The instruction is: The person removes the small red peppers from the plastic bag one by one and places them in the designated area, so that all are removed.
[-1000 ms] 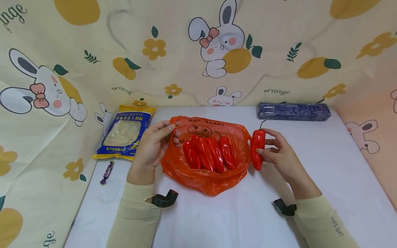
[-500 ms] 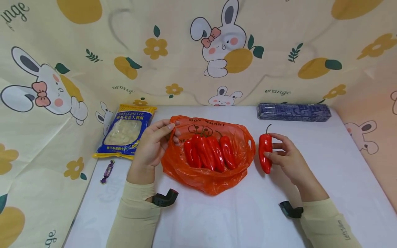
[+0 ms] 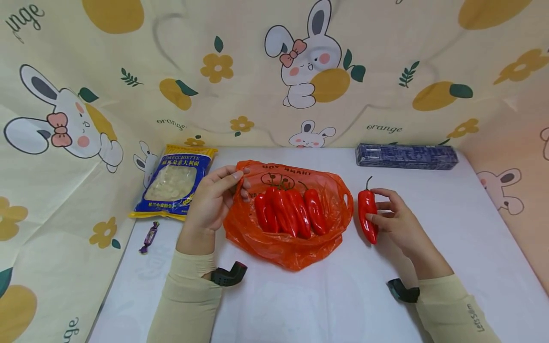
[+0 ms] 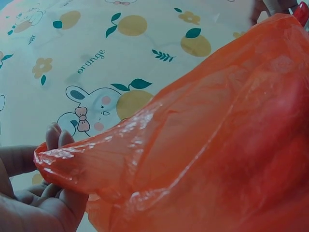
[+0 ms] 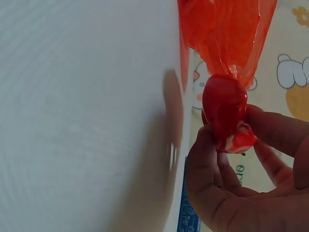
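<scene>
An orange-red plastic bag (image 3: 283, 252) lies in the middle of the table, its mouth spread, with several shiny red chili peppers (image 3: 285, 212) side by side on it. My left hand (image 3: 212, 197) pinches the bag's left edge between thumb and fingers; the left wrist view shows the film (image 4: 145, 164) stretched from that grip. Right of the bag, my right hand (image 3: 396, 216) holds one red chili pepper (image 3: 367, 216) by its side, stem upward and apart from the bag. In the right wrist view that pepper (image 5: 224, 104) sits between thumb and fingers, end toward the camera.
A blue and yellow orecchiette pasta packet (image 3: 171, 183) lies at the back left, with a purple wrapped candy (image 3: 148, 237) in front of it. At the back right rests a long dark-blue box (image 3: 406, 156). A printed cloth (image 3: 257, 71) hangs behind the table.
My right hand has moved right with the pepper, from the bag's right handle to a spot beside it, and slightly lower. My left hand keeps its hold on the bag.
</scene>
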Action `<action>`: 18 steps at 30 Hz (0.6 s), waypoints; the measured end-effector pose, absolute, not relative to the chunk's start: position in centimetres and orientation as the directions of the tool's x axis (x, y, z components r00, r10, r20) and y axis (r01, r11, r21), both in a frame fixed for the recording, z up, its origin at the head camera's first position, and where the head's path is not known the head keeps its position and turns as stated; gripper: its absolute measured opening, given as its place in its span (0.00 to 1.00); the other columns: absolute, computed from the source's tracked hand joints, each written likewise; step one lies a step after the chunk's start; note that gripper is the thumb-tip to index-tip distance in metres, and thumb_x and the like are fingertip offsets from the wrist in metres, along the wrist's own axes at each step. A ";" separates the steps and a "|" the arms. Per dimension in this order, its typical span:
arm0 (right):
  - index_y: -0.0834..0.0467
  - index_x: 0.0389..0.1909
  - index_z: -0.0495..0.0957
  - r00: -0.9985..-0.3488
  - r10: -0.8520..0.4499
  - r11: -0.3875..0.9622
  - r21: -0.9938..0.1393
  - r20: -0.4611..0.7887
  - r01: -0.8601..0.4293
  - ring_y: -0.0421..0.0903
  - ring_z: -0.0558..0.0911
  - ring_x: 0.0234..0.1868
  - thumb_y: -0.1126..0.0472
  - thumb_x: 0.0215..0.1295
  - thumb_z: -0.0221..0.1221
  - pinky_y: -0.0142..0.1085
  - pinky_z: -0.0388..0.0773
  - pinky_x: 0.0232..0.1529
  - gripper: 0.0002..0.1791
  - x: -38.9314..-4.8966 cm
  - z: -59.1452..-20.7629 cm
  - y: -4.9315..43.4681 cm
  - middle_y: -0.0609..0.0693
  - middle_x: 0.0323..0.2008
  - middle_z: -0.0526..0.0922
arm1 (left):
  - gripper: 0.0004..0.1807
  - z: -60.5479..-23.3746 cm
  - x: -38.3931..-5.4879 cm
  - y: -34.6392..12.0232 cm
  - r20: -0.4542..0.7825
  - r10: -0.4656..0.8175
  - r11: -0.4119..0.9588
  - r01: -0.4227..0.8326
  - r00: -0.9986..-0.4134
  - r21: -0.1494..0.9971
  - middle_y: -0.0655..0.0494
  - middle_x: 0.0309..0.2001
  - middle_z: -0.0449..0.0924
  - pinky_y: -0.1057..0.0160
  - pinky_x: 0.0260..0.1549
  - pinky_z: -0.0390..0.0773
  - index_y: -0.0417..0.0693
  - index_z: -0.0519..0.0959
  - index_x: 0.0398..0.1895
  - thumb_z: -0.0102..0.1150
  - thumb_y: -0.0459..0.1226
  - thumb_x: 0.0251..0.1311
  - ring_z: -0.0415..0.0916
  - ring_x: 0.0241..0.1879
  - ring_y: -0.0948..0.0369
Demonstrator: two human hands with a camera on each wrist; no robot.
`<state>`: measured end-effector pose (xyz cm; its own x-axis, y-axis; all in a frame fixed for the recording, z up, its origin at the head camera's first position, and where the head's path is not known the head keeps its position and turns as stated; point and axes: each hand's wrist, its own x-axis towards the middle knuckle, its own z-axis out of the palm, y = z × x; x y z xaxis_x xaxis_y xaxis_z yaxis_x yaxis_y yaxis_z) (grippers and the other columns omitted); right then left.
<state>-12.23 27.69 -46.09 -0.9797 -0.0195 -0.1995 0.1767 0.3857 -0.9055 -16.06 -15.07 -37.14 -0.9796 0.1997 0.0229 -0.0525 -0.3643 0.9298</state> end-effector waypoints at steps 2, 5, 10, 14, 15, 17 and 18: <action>0.54 0.86 0.54 -0.979 -0.023 0.385 -0.905 -0.204 0.180 0.72 0.71 0.66 0.64 0.77 0.66 0.40 0.88 0.45 0.44 -12.2 -46.1 27.6 0.73 0.71 0.66 | 0.09 -37.2 -16.1 -15.0 0.024 0.202 -0.368 -0.053 -0.979 0.928 0.47 0.36 0.84 0.64 0.38 0.86 0.37 0.82 0.50 0.52 0.31 0.83 0.79 0.34 0.57; 0.53 0.86 0.54 -0.977 -0.029 0.389 -0.902 -0.213 0.185 0.72 0.71 0.66 0.64 0.77 0.66 0.41 0.88 0.45 0.44 -12.2 -46.1 27.6 0.73 0.71 0.65 | 0.09 -37.2 -16.1 -15.0 0.027 0.205 -0.375 -0.053 -0.978 0.926 0.47 0.36 0.84 0.64 0.38 0.86 0.36 0.82 0.50 0.52 0.31 0.83 0.79 0.34 0.57; 0.54 0.85 0.60 -0.973 -0.053 0.411 -0.893 -0.223 0.183 0.74 0.70 0.67 0.65 0.79 0.63 0.45 0.89 0.46 0.38 -12.2 -46.3 27.7 0.73 0.73 0.64 | 0.09 -37.2 -16.1 -15.0 0.025 0.202 -0.372 -0.053 -0.979 0.927 0.47 0.36 0.84 0.64 0.38 0.86 0.36 0.82 0.50 0.52 0.31 0.83 0.79 0.34 0.57; 0.56 0.83 0.65 -0.971 -0.071 0.424 -0.888 -0.227 0.177 0.73 0.72 0.66 0.65 0.80 0.62 0.46 0.89 0.46 0.34 -12.2 -46.4 27.7 0.73 0.73 0.64 | 0.08 -37.1 -16.1 -15.0 0.024 0.198 -0.367 -0.052 -0.980 0.929 0.48 0.36 0.84 0.65 0.38 0.86 0.37 0.82 0.49 0.52 0.31 0.83 0.79 0.34 0.57; 0.56 0.82 0.65 -0.971 -0.074 0.425 -0.888 -0.229 0.177 0.73 0.72 0.66 0.65 0.80 0.62 0.46 0.89 0.46 0.34 -12.2 -46.4 27.6 0.73 0.72 0.64 | 0.08 -37.1 -16.1 -15.0 0.024 0.199 -0.367 -0.052 -0.980 0.929 0.47 0.36 0.84 0.64 0.38 0.86 0.36 0.82 0.49 0.52 0.31 0.83 0.79 0.34 0.57; 0.57 0.82 0.66 -0.968 -0.077 0.427 -0.885 -0.240 0.186 0.71 0.73 0.64 0.64 0.80 0.63 0.46 0.89 0.46 0.33 -12.2 -46.4 27.5 0.72 0.71 0.66 | 0.09 -37.1 -16.1 -15.0 0.023 0.201 -0.368 -0.054 -0.979 0.928 0.48 0.37 0.84 0.64 0.38 0.86 0.36 0.82 0.50 0.52 0.31 0.83 0.79 0.34 0.57; 0.58 0.81 0.67 -0.966 -0.080 0.431 -0.882 -0.247 0.190 0.71 0.74 0.64 0.64 0.80 0.63 0.46 0.89 0.46 0.33 -12.2 -46.4 27.4 0.72 0.70 0.66 | 0.09 -37.0 -16.1 -15.1 0.023 0.202 -0.368 -0.054 -0.979 0.928 0.47 0.36 0.84 0.64 0.38 0.86 0.36 0.82 0.50 0.52 0.31 0.83 0.79 0.34 0.57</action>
<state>-12.16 27.41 -46.42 -0.9657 -0.0803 -0.2471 0.1899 0.4310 -0.8822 -16.06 -15.06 -37.03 -0.9792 0.2018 0.0230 -0.0540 -0.3681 0.9282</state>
